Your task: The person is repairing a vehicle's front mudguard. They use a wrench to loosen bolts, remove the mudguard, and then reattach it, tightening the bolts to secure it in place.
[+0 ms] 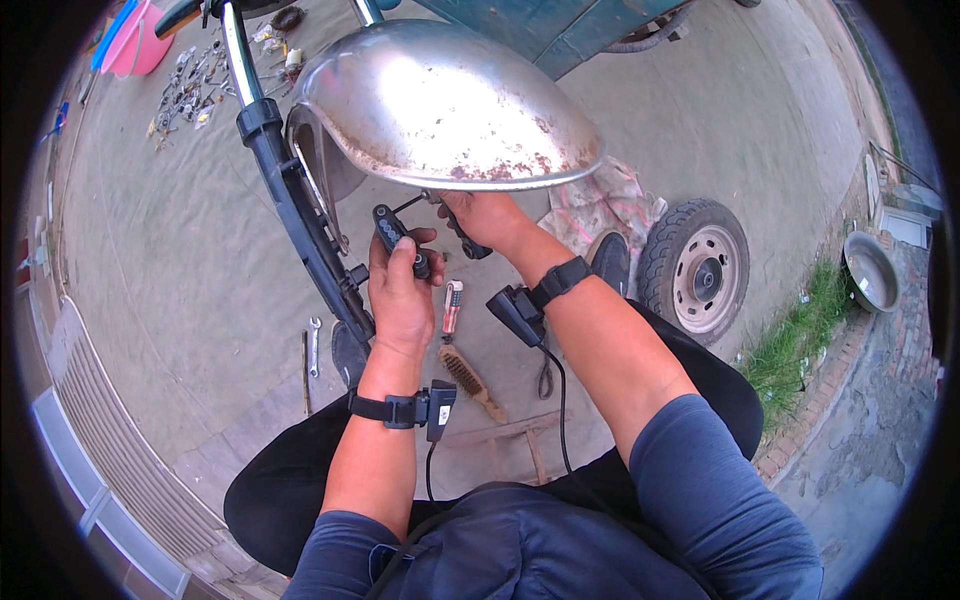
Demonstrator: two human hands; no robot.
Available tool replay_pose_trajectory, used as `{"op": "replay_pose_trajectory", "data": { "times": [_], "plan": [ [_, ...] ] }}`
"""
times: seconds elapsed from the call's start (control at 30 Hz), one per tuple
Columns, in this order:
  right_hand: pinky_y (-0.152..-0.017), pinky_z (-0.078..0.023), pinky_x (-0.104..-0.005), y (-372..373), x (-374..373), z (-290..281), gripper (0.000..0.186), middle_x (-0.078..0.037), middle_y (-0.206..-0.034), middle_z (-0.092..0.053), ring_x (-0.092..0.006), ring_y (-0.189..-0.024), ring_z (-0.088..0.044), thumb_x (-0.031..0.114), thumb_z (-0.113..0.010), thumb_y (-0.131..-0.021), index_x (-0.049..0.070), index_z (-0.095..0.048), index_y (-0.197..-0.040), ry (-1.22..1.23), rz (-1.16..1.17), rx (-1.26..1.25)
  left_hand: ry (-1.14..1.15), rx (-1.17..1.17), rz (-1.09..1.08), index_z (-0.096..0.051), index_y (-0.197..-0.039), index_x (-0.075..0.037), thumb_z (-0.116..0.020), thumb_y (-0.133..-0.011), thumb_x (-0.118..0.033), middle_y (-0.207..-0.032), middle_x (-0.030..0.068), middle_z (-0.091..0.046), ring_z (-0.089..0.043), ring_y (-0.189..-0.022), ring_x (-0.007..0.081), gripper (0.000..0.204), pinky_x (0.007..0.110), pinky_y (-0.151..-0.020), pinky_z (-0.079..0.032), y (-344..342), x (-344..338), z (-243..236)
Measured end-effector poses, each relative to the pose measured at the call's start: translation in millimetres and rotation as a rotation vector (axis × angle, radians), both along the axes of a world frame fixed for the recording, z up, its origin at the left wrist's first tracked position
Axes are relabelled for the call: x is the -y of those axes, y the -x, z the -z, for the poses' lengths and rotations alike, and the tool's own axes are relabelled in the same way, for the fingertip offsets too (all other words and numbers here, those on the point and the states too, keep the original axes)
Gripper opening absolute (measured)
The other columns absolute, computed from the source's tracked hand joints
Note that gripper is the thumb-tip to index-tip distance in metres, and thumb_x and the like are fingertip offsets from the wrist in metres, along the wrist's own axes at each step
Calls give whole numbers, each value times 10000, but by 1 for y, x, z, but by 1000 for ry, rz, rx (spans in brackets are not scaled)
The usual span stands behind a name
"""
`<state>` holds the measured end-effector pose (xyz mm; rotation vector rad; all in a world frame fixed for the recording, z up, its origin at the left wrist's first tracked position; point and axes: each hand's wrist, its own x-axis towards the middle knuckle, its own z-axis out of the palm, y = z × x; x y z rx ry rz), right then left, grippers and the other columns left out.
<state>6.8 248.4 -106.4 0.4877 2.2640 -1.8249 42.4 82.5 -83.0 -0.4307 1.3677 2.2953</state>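
My left hand [400, 278] is closed around a black folding hex key set [388, 228], with its thumb on the body. A thin dark rod reaches from the set up to the fender's lower edge. My right hand [490, 222] is just beneath the rusty chrome fender [450, 105], its fingers curled round a black-handled tool [470, 243], partly hidden by the hand. A black fork leg [290, 200] stands left of my left hand. Below the hands lie a red-and-silver hand tool [453, 307] and a wooden wire brush [470, 380].
A small wheel with a tyre [705, 272] lies at the right, near a crumpled patterned sack [605, 205]. An open-end wrench [315, 347] is on the ground at the left. Scattered small parts [195, 90] and a pink basin [140, 45] are at far left. A metal bowl [870, 272] sits at far right.
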Motion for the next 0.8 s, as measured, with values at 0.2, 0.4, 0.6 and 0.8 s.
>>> {"op": "replay_pose_trajectory", "data": {
  "times": [0.2, 0.4, 0.6, 0.8],
  "plan": [
    [-840, -530, -440, -2, -2, -9, 218, -194, -1021, -717, -337, -943, -681, 126, -602, -978, 8, -660, -1152, -112, -68, -31, 158, -93, 31, -326, -1546, -92, -506, -1053, -216, -1225, 102, -619, -643, -870, 158, 539, 278, -685, -497, -4, 3, 7],
    [-998, -487, -434, 0, -1, -1, 325, -206, -1228, -685, -362, -1152, -632, 127, -641, -956, 25, -645, -1265, -36, -55, 13, 189, 15, -8, -351, -1513, -88, -513, -1062, -234, -1173, 90, -606, -642, -852, 154, 502, 271, -664, -493, 0, -7, -7],
    [-1079, -438, -424, 3, -2, -34, 364, -196, -1327, -646, -361, -1257, -577, 126, -632, -956, 24, -630, -1305, -75, -123, 58, 201, 60, 15, -399, -1426, -74, -556, -1063, -262, -1004, 68, -586, -619, -757, 138, 439, 249, -592, -466, 3, -8, -4],
    [-1102, -417, -436, -5, -4, -27, 384, -200, -1353, -630, -375, -1276, -560, 114, -618, -942, 31, -630, -1316, -413, -233, -102, 378, -221, 103, -298, -1516, -31, -566, -1058, -252, -1044, 83, -589, -635, -809, 143, 574, 268, -636, -513, 0, 2, 24]
  ]
}}
